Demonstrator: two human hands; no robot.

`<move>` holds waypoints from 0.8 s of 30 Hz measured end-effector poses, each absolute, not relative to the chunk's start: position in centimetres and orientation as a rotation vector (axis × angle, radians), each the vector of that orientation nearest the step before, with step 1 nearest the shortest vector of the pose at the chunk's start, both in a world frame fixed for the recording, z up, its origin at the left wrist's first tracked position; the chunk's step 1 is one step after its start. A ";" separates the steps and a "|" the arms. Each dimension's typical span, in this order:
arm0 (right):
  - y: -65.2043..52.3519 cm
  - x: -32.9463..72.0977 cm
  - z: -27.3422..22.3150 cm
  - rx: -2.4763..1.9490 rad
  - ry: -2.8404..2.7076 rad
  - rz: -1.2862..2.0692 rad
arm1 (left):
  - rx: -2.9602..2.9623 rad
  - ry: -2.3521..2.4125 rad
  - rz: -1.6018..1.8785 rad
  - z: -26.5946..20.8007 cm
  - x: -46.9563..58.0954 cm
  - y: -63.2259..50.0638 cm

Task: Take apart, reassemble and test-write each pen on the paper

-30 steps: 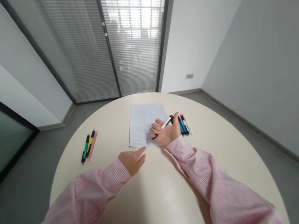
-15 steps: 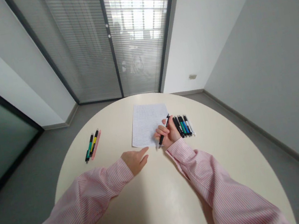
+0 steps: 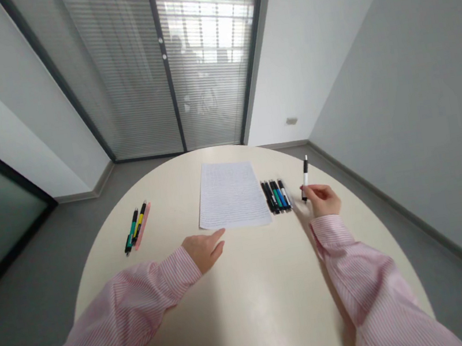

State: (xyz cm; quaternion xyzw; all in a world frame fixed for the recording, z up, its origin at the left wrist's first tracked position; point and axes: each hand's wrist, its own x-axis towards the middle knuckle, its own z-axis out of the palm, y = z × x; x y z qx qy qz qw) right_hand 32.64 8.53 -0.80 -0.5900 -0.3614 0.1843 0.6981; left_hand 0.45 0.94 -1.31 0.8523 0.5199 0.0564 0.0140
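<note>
I have the slim white-and-black pen (image 3: 306,177) pinched between the thumb and fingertips of my right hand (image 3: 323,199), nearly upright, its top leaning slightly away to the right. Whether its lower end touches the table, I cannot tell. Left of those fingers, across a narrow strip of tabletop, I see a close row of black, green, blue and white pens (image 3: 275,196), side by side. On the other side of the knuckles, cream surface runs out to the curved rim.

Just left of the row lies a white sheet of finely lined paper (image 3: 231,193); its near edge is right at the forefinger of my left hand (image 3: 204,251). That forefinger and thumb are spread apart; the remaining fingers are hidden. Well out past the left fingers, toward the left rim, lie a green-and-black pen (image 3: 132,231), a yellow-and-black pen (image 3: 139,220) and a pink pen (image 3: 143,226).

The smooth, round cream table (image 3: 250,293) stretches broadly between both hands. Far beyond the fingertips stands a dark-framed glass partition with blinds (image 3: 134,89), over grey floor (image 3: 19,276).
</note>
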 end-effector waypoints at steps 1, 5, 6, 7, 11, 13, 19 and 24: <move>8.5 33.4 -1.4 -1.471 -0.803 0.352 | 2.655 1.616 0.177 -1.3 0.5 0.9; 8.7 34.7 -3.0 -1.783 -0.996 0.232 | 2.663 1.614 0.202 -1.3 0.5 0.9; 8.8 34.7 -3.2 -1.815 -1.063 0.214 | 2.664 1.616 0.210 -1.3 0.5 0.9; 8.8 34.7 -3.3 -1.844 -1.118 0.196 | 2.663 1.615 0.215 -1.3 0.5 0.9; 8.9 34.4 -3.4 -1.921 -1.238 0.081 | 2.660 1.606 0.219 -1.3 0.4 0.9; 8.9 34.3 -3.5 -1.928 -1.271 0.043 | 2.659 1.605 0.218 -1.3 0.4 0.9; 9.0 33.6 -3.5 -1.926 -1.231 0.054 | 2.641 1.625 0.183 -1.1 0.5 0.8; 7.4 31.8 -2.2 -1.698 -1.188 -0.011 | 2.651 1.619 0.212 -1.4 0.4 0.8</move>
